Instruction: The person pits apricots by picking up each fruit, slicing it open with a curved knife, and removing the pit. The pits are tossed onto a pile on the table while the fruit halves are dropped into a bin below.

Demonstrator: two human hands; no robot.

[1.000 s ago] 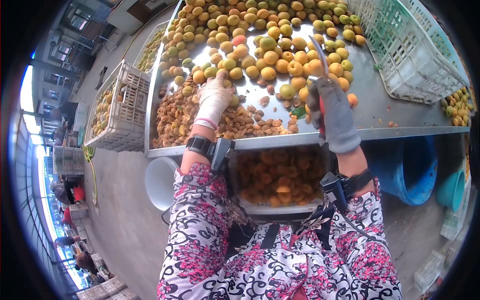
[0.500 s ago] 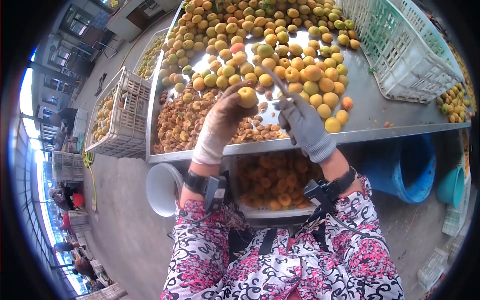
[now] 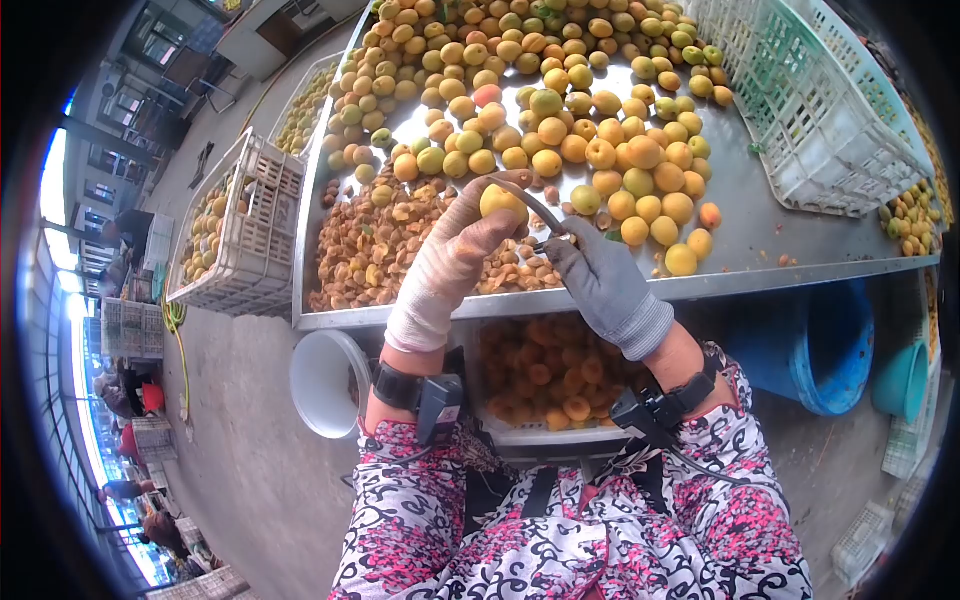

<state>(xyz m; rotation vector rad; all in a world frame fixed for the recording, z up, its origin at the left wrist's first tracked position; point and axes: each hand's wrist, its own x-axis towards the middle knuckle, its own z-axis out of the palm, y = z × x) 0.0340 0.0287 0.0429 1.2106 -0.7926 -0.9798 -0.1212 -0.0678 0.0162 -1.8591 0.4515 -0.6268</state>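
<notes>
My left hand (image 3: 455,255), in a pale glove, is clenched around one yellow apricot (image 3: 500,200), held up just above the centre of the frame. My right hand (image 3: 600,280), in a grey glove, grips a small curved knife (image 3: 530,205) whose blade lies against the fruit's top. To do this cut well, I judge that I should keep the fruit pinched firmly, keep the blade on the seam, and turn the fruit rather than the knife, with my thumb clear of the edge.

Below my hands, at the lower centre, a tub (image 3: 520,440) sits under the table edge and holds orange apricot halves. The steel table (image 3: 790,225) carries a heap of whole apricots (image 3: 560,90) across the upper centre, and a brown pile of pits (image 3: 365,245) to the left of my hands. At the upper right lies a pale green crate (image 3: 810,110); I cannot tell what it holds. At the left a white crate (image 3: 245,235) holds more fruit. A white bucket (image 3: 325,385) stands at the lower left, a blue bucket (image 3: 830,345) at the right; their contents are hidden.
</notes>
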